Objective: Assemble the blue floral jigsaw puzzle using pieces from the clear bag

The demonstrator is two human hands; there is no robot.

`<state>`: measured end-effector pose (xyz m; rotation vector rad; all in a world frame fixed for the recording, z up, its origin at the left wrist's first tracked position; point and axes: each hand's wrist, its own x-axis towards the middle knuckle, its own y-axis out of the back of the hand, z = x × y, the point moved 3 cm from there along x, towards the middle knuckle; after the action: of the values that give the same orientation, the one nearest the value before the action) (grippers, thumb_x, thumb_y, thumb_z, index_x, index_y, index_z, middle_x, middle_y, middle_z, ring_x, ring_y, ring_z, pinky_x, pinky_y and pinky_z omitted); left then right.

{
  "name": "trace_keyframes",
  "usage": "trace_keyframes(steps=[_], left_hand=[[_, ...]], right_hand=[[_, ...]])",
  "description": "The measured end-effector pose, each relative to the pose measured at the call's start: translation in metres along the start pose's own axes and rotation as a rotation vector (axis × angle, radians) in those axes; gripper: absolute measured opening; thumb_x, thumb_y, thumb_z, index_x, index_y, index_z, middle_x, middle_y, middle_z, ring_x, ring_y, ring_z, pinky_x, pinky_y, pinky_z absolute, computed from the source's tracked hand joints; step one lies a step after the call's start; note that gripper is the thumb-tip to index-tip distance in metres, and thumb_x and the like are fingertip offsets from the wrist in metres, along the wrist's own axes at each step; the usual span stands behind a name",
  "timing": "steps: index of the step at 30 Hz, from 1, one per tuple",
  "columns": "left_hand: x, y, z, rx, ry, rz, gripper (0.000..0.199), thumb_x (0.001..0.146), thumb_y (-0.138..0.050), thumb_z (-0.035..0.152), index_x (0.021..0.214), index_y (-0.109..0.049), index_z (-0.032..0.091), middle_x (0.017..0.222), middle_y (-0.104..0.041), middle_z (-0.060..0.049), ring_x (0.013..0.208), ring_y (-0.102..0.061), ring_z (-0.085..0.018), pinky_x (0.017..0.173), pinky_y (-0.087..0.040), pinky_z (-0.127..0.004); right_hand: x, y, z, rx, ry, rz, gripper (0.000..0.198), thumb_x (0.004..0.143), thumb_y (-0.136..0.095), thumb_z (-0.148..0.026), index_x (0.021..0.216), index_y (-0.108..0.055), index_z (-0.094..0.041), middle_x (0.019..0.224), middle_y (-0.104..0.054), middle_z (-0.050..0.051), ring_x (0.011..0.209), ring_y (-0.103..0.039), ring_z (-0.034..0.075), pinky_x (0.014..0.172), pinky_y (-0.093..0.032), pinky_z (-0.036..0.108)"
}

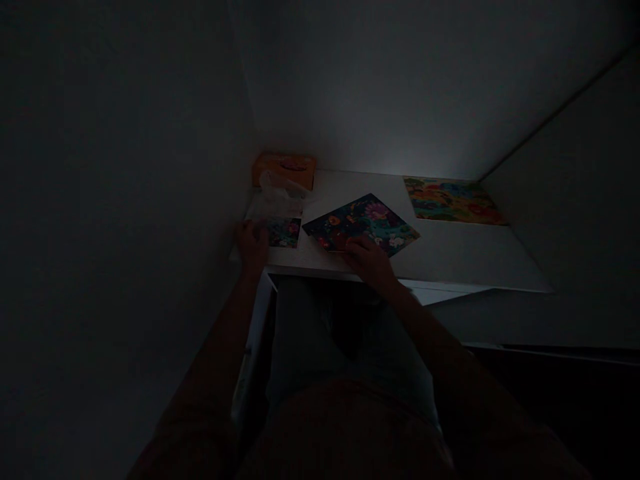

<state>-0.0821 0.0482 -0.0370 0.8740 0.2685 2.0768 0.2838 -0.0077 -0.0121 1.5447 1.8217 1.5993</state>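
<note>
The light is very dim. My right hand grips the near edge of a dark floral picture board, its fingers bent over the printed face. This board lies at an angle across the front of the table. My left hand is at the left edge of a small floral picture, with its fingers curled; what is between them is hidden in the dark. Just behind the small picture is a crumpled clear plastic bag.
On the white table, an orange tissue box stands at the back left. A second colourful picture sheet lies flat at the back right. Walls close in the table behind and on both sides.
</note>
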Motion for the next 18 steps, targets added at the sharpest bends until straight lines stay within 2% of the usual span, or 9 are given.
trace_keyframes(steps=[5, 9, 12, 15, 18], left_hand=[[0.003, 0.011, -0.003, 0.073, -0.007, -0.072, 0.029, 0.102, -0.062, 0.034, 0.116, -0.081, 0.018, 0.12, -0.069, -0.018, 0.123, -0.066, -0.037, 0.117, -0.052, -0.056], [-0.002, 0.014, 0.004, 0.042, -0.025, -0.026, 0.028, 0.104, -0.06, 0.036, 0.113, -0.08, 0.019, 0.117, -0.07, -0.017, 0.121, -0.068, -0.036, 0.117, -0.052, -0.055], [-0.005, 0.015, 0.007, 0.01, -0.051, 0.012, 0.028, 0.102, -0.061, 0.039, 0.11, -0.08, 0.02, 0.113, -0.071, -0.017, 0.117, -0.068, -0.036, 0.116, -0.053, -0.056], [-0.005, 0.014, 0.006, -0.015, -0.053, 0.007, 0.035, 0.102, -0.06, 0.048, 0.111, -0.081, 0.02, 0.113, -0.071, -0.018, 0.119, -0.066, -0.038, 0.118, -0.051, -0.06], [-0.004, 0.014, 0.005, -0.016, -0.042, -0.013, 0.046, 0.105, -0.055, 0.058, 0.113, -0.08, 0.02, 0.115, -0.071, -0.019, 0.119, -0.066, -0.038, 0.119, -0.049, -0.061]], right_hand=[[0.026, 0.008, 0.01, 0.135, -0.124, 0.013, 0.036, 0.115, -0.06, -0.049, 0.124, -0.084, -0.023, 0.129, -0.07, 0.012, 0.108, -0.07, 0.023, 0.093, -0.059, 0.036], [0.048, 0.013, 0.024, 0.255, -0.215, 0.1, 0.056, 0.113, -0.052, -0.066, 0.118, -0.081, -0.018, 0.117, -0.073, 0.015, 0.106, -0.07, 0.026, 0.097, -0.06, 0.04], [0.061, 0.015, 0.041, 0.368, -0.321, 0.18, 0.066, 0.107, -0.052, -0.078, 0.114, -0.076, -0.017, 0.112, -0.073, 0.015, 0.099, -0.07, 0.026, 0.093, -0.062, 0.042], [0.071, 0.016, 0.057, 0.537, -0.436, 0.219, 0.07, 0.095, -0.06, -0.086, 0.112, -0.07, -0.019, 0.115, -0.073, 0.015, 0.094, -0.072, 0.027, 0.081, -0.064, 0.042], [0.078, 0.016, 0.067, 0.724, -0.559, 0.228, 0.076, 0.089, -0.062, -0.09, 0.119, -0.062, -0.021, 0.118, -0.072, 0.014, 0.083, -0.073, 0.025, 0.066, -0.062, 0.037]])
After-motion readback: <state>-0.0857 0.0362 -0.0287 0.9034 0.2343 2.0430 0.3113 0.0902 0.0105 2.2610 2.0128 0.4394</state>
